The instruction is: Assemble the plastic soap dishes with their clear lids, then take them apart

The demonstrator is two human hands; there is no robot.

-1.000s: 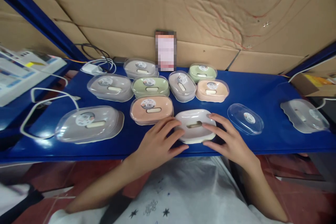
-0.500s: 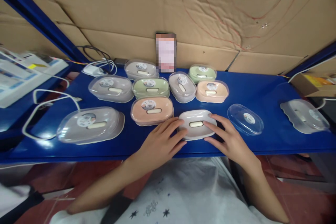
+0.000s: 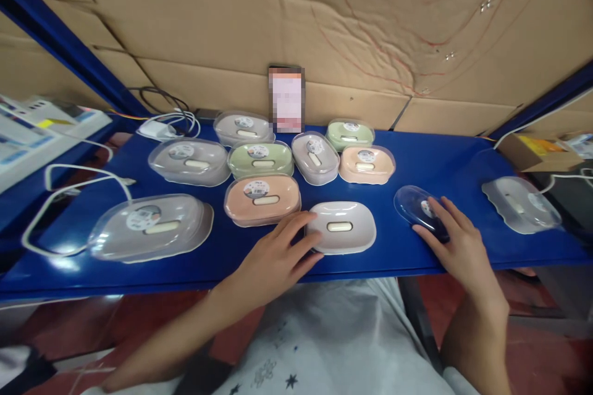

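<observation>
A white oval soap dish [image 3: 356, 237] with a cream oblong piece in its middle lies uncovered near the table's front edge. My left hand [image 3: 280, 253] rests against its left rim, with fingers apart and fingertips touching the edge. Right of the dish, a clear plastic lid [image 3: 407, 200] with a round label lies on the table. My right hand [image 3: 456, 237] reaches over the lid's right part, fingers on top and thumb at the near side, gripping it. Left of the dish sits a lidded peach soap dish [image 3: 262, 197].
Lidded soap dishes in grey [image 3: 189, 160], green [image 3: 260, 158] and peach [image 3: 367, 163] stand behind on the blue table [image 3: 440, 157]. A phone [image 3: 286, 100] leans on the cardboard wall. White cable [image 3: 30, 228] loops at left; an open carton [image 3: 532, 151] sits at right.
My right hand has left the white dish and moved right onto the clear lid. My left hand stays at the dish's left rim. The view has shifted slightly.
</observation>
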